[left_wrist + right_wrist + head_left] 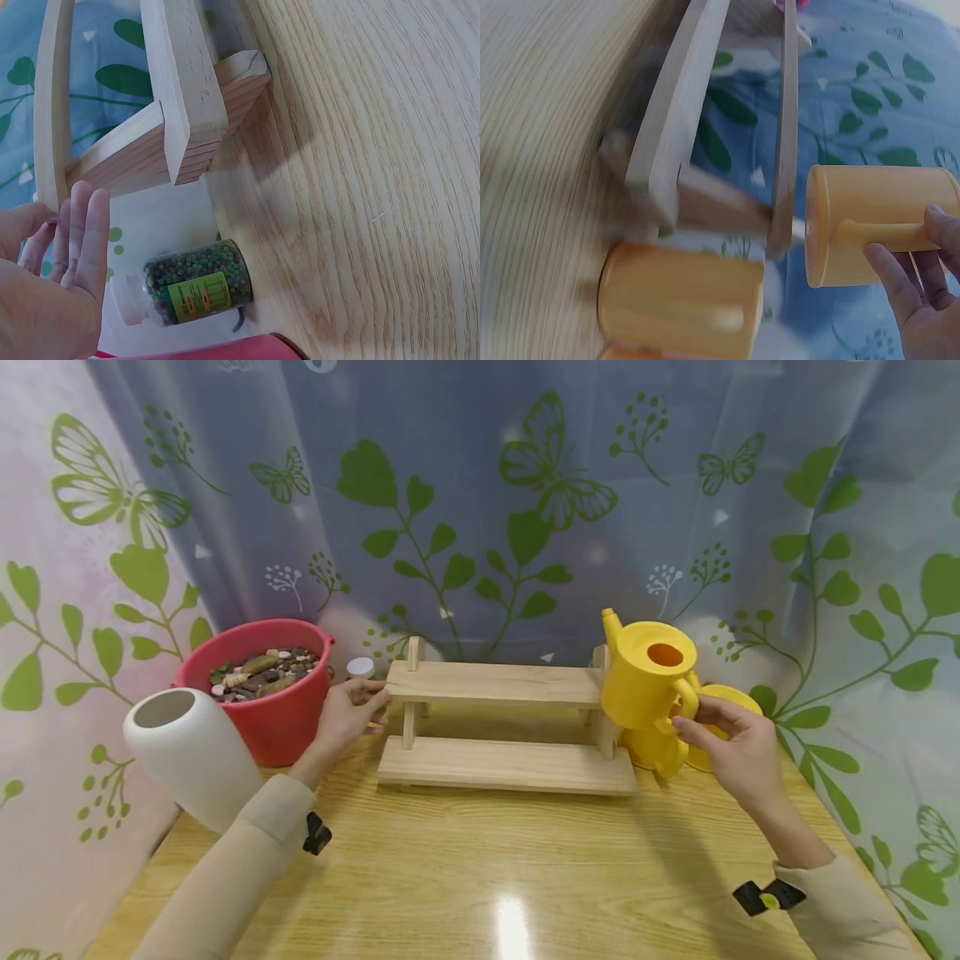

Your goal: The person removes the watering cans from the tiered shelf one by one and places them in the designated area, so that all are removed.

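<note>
A two-tier wooden shelf (502, 763) stands on the table. My left hand (345, 718) pinches the left end of its upper board (51, 120) between thumb and fingers. By its handle, my right hand (741, 750) holds a yellow watering can (633, 693), raised at the upper board's right end, spout toward the back. Its base faces the shelf in the right wrist view, where fingers and thumb curl on the handle (885, 237). Beneath it on the table is a second yellow watering can (679, 300), partly hidden in the head view.
At the left stand a red bucket (281, 727) of pebbles and a white vase (198, 760). A white-lidded jar of small beads (199, 281) is beside the shelf. Another yellow container (731, 696) sits at the right. A patterned curtain (465, 485) hangs behind the table (420, 868).
</note>
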`<state>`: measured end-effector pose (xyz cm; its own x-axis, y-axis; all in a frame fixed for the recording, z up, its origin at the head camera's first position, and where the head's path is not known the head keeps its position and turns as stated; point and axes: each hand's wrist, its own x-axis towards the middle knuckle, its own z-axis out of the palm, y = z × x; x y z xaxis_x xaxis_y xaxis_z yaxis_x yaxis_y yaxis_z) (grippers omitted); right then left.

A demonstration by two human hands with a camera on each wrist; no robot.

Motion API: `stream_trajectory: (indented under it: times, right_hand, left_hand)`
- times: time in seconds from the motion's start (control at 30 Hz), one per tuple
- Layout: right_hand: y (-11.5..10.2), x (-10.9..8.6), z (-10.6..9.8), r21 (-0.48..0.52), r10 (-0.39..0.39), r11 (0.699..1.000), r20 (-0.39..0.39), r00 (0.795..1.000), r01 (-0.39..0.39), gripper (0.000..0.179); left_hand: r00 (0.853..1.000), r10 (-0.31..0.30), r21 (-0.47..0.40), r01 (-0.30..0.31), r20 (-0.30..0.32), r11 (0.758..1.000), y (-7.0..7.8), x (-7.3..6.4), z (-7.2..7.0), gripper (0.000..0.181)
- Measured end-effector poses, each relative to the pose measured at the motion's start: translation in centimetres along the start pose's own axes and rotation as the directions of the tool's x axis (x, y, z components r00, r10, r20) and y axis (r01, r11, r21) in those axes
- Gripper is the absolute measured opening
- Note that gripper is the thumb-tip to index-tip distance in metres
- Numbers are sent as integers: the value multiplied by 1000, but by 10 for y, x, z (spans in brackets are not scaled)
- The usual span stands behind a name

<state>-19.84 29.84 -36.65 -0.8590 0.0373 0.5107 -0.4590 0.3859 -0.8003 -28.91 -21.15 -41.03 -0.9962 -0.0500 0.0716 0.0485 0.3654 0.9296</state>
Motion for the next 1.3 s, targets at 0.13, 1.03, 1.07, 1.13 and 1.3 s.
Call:
stream_trajectory:
  times: [0.13,1.03,1.07,1.13,1.3]
  right_hand:
    - [4,-6,-26,84,58,995,-38,998,-55,27]
    - [49,-43,-138,-125,255,943,-332,908,-310,34]
    - [51,-44,-140,-140,256,939,-328,909,-315,35]
    - [56,-47,-143,-162,267,930,-323,908,-331,35]
    - [70,-52,-149,-161,299,919,-313,901,-361,31]
  left_hand:
    - [1000,-2,1,2,1,1000,0,0,0,39]
    - [1000,10,11,-10,1,1000,-2,0,0,39]
    - [1000,11,12,-11,1,1000,-2,0,0,39]
    - [1000,12,12,-12,2,1000,-3,0,0,39]
    - [1000,10,9,-10,6,1000,-2,0,0,39]
